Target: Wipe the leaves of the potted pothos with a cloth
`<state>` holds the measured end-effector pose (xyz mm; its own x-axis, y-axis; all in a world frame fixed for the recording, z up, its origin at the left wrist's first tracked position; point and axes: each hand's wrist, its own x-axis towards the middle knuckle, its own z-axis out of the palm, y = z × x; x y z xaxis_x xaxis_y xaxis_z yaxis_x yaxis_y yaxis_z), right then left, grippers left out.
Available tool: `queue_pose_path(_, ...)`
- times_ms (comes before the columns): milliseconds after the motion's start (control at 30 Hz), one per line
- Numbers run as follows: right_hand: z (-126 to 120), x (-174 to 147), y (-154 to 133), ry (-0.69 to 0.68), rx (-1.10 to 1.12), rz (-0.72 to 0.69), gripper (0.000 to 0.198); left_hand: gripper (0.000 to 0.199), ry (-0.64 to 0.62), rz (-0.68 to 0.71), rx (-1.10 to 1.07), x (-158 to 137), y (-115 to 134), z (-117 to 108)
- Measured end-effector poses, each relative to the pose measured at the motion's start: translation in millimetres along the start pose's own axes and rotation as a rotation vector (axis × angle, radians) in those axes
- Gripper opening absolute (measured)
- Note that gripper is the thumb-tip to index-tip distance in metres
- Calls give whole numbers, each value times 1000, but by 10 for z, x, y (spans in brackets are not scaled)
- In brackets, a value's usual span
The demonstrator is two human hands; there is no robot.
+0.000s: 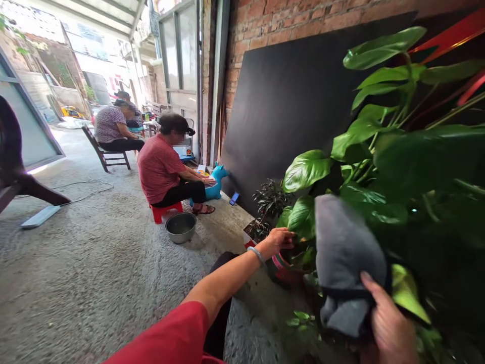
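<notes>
My left hand point(279, 241), a bracelet at its wrist, reaches to the lower left side of a large potted plant. Its fingers are closed at the edge of a broad green leaf point(304, 217); the exact contact is partly hidden. In my right hand point(392, 316) is a folded grey cloth point(346, 245) with dark edging, the thumb pressed on top. A yellow-green piece of fabric point(407, 293) shows beside that hand. The cloth covers part of the foliage and is slightly blurred. More glossy leaves point(384, 48) rise above it.
A smaller dark-leaved plant point(271, 197) stands left of the big one, before a black board point(288, 101) against the brick wall. A person in red point(161, 167) sits on a stool, touching a blue animal toy point(216, 182). Nearby is a metal basin point(181, 228). Other people sit farther back.
</notes>
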<state>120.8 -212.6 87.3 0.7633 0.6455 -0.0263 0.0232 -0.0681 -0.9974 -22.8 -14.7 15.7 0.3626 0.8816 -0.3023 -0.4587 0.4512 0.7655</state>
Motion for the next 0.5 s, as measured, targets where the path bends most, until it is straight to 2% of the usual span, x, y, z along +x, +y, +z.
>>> queue_pose_path(67,112,159,-83,78,-15,-51,75,26,-8,-17,11,-44,-36,61)
queue_pose_path(133,269,265,-41,54,-57,-34,81,20,-17,-18,10,-75,-77,106)
queue_pose_path(200,342,240,156,-23,-173,76,79,20,-10,-13,11,-83,-106,108)
queue_pose_path(267,258,107,429,-118,-268,164,70,23,17,-1,8,-70,-118,65)
queue_pose_path(300,163,29,550,-156,-287,160,64,24,34,6,5,-59,-121,36)
queue_pose_path(400,-176,-105,673,-192,-274,-1,50,21,47,16,-6,-32,-138,-20)
queue_pose_path(500,-297,-8,459,-109,-277,-237,50,20,4,-6,-32,-27,-184,30)
